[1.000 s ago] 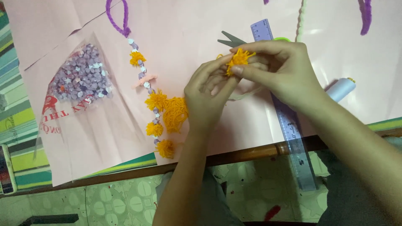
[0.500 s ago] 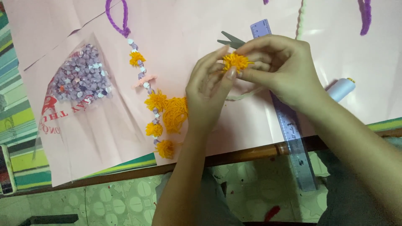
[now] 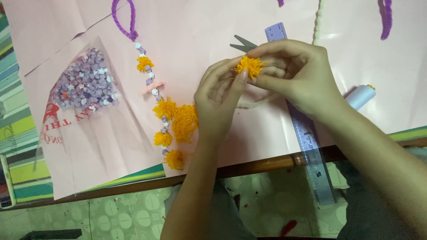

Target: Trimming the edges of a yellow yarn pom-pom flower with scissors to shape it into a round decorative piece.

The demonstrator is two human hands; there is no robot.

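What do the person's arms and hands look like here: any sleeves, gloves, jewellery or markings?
Both forearms are bare as far as the frame shows, with no sleeves in view. The left hand and right hand wear no gloves, and no rings, bracelets or watch show. The fingers look slim, with short, unpainted nails. No markings are visible.

Head camera looks steeply down, close above the pink-papered table (image 3: 369, 53).

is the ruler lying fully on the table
No, the ruler sticks out past the table edge toward the person, its lower end hanging over the floor.
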